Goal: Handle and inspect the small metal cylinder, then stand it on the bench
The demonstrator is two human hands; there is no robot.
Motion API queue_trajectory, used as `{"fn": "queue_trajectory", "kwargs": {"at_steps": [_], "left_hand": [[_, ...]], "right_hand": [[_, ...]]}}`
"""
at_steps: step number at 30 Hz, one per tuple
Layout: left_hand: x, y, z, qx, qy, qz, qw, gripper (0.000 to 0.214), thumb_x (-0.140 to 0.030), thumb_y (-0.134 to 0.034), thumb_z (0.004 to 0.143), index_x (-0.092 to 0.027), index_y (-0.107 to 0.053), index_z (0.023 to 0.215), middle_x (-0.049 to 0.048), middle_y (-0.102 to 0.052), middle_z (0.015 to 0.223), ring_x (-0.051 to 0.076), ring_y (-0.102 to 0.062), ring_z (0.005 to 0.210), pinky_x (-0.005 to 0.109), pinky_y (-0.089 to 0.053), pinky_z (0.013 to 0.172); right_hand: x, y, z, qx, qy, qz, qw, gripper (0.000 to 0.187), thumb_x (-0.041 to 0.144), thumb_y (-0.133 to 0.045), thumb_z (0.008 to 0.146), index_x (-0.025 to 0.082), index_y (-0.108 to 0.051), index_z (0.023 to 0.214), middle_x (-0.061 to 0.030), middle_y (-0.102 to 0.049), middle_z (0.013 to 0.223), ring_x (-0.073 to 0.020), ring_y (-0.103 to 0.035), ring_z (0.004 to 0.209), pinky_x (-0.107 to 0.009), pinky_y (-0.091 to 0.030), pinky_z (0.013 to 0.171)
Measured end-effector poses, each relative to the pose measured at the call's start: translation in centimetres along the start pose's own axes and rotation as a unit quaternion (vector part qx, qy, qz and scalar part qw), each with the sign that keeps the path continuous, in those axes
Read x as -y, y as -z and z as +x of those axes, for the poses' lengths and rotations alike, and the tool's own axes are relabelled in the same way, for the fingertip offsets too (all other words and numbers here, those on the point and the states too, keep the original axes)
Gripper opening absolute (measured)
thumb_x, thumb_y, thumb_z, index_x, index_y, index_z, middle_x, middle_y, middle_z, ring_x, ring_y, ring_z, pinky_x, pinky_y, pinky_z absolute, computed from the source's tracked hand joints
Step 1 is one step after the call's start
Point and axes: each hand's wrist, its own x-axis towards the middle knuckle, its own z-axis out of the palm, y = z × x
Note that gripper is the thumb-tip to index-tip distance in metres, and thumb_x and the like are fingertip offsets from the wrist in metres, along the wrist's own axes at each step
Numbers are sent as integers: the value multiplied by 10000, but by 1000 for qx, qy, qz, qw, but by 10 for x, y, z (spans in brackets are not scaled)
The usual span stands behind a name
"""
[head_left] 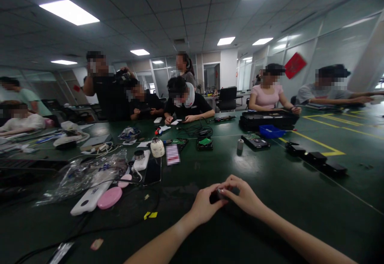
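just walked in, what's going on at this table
The camera wearer's left hand and right hand meet over the green table, holding a small object between them; the fingers hide most of it. Beyond them, a small grey cylinder stands upright, with a blue tray farther back. A pink disc lies off to the left. Across the table, a co-worker in a pink top sits behind a black case.

Dim overall, bright ceiling panels [69, 12], glare on green tabletop [207, 168], stretched edges
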Motion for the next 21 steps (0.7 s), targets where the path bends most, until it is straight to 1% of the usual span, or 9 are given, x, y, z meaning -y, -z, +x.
{"fn": "queue_trajectory", "kwargs": {"at_steps": [4, 8, 13, 18, 21], "left_hand": [[3, -1, 0, -3, -4, -9, 1000, 444, -228, -706, 776, -240, -617, 1211, 37, -687, 1149, 232, -636, 1033, 337, -473, 931], [4, -1, 0, -3, -2, -11, 1000, 464, -220, -717, 770, -238, -611, 1222, 38, -684, 1151, 227, -634, 1035, 329, -467, 941], [1, 1, 0, 4, -7, -9, 1000, 411, -244, -708, 787, -227, -628, 1190, 43, -687, 1137, 227, -633, 1030, 317, -471, 924], [2, 1, 0, 5, -5, -7, 1000, 405, -244, -705, 788, -233, -630, 1186, 39, -695, 1118, 232, -640, 1007, 330, -476, 914], [5, 0, 0, 2, -7, -10, 1000, 430, -241, -716, 777, -231, -627, 1197, 42, -691, 1131, 234, -638, 1018, 327, -476, 915]], "right_hand": [[1, 0, 0, -20, -7, 1, 1000, 170, 360, -595, 881, 257, -724, 922, -34, -627, 860, -201, -588, 811, -332, -457, 739], [2, 1, 1, -17, -3, -1, 1000, 177, 370, -598, 877, 256, -726, 920, -34, -630, 850, -198, -587, 787, -335, -459, 731], [1, 0, 1, -42, -4, -16, 999, 164, 354, -599, 876, 254, -716, 935, -31, -634, 833, -194, -581, 760, -340, -454, 719], [0, 0, 2, -22, -9, -10, 1000, 164, 336, -597, 880, 249, -716, 951, -27, -640, 837, -185, -587, 756, -318, -456, 691], [0, 1, 1, -13, 0, -3, 1000, 178, 339, -597, 882, 239, -722, 960, -31, -636, 836, -179, -584, 750, -302, -458, 672]]}}
